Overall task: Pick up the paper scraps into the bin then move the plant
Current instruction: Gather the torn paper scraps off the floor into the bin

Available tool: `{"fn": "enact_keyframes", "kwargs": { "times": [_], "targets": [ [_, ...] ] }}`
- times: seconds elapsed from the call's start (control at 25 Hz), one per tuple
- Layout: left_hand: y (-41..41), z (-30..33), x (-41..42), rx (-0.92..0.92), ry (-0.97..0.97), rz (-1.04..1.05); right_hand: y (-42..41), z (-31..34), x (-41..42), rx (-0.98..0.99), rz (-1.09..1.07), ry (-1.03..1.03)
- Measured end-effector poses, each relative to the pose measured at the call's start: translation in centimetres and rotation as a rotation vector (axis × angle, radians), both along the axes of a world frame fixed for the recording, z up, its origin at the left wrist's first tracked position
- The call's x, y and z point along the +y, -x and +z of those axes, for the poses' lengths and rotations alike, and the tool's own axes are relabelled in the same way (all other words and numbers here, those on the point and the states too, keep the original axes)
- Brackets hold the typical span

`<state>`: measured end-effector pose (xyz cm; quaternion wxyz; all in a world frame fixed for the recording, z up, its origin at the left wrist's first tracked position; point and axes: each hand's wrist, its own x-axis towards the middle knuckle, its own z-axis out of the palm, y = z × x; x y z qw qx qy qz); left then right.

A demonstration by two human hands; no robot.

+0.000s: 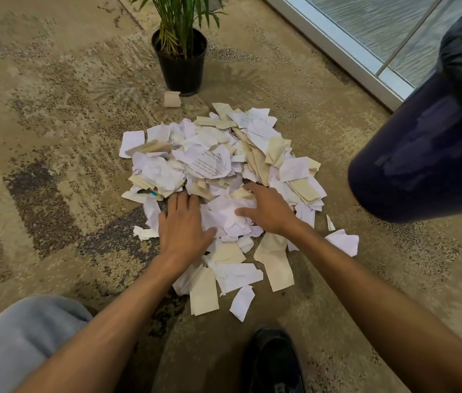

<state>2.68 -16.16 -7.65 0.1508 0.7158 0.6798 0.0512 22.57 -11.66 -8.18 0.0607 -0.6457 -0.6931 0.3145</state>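
A heap of white and beige paper scraps (224,163) lies on the carpet in the middle of the view. My left hand (183,222) rests flat on the near left side of the heap, fingers spread. My right hand (268,209) presses on the near right side, fingers apart. Between the two hands sits a clump of crumpled white scraps (228,214). A dark blue bin (428,148) with a black liner stands at the right. The plant (181,49), a green palm in a black pot, stands behind the heap.
One beige scrap (172,99) lies alone by the pot. A glass wall with a metal frame (346,49) runs along the back right. My grey-clad knee (22,338) is at the lower left and my black shoe (272,361) at the bottom centre.
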Motion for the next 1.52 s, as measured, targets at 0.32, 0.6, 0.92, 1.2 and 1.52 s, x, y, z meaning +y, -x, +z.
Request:
{"fn": "enact_keyframes", "kwargs": {
  "times": [0.32, 0.6, 0.92, 1.2, 1.52],
  "targets": [
    [1.0, 0.0, 0.9, -0.333, 0.021, 0.141, 0.7, 0.9, -0.6, -0.053, -0.024, -0.083],
    [1.4, 4.9, 0.6, -0.676, -0.016, 0.233, -1.4, 6.3, -2.4, 0.246, -0.213, -0.140],
    [-7.7, 17.7, 2.5, -1.079, -0.170, 0.065, -8.9, 22.1, -4.4, 0.262, -0.310, -0.665],
    [-23.9, 28.0, 7.1, -1.102, -0.255, -0.137, -20.3, 31.4, -4.8, 0.061, -0.533, -0.918],
    [-30.6, 27.7, 7.6, -0.851, -0.100, -0.388, -25.0, 29.9, -4.9, -0.275, -0.704, -0.732]
  ]
}}
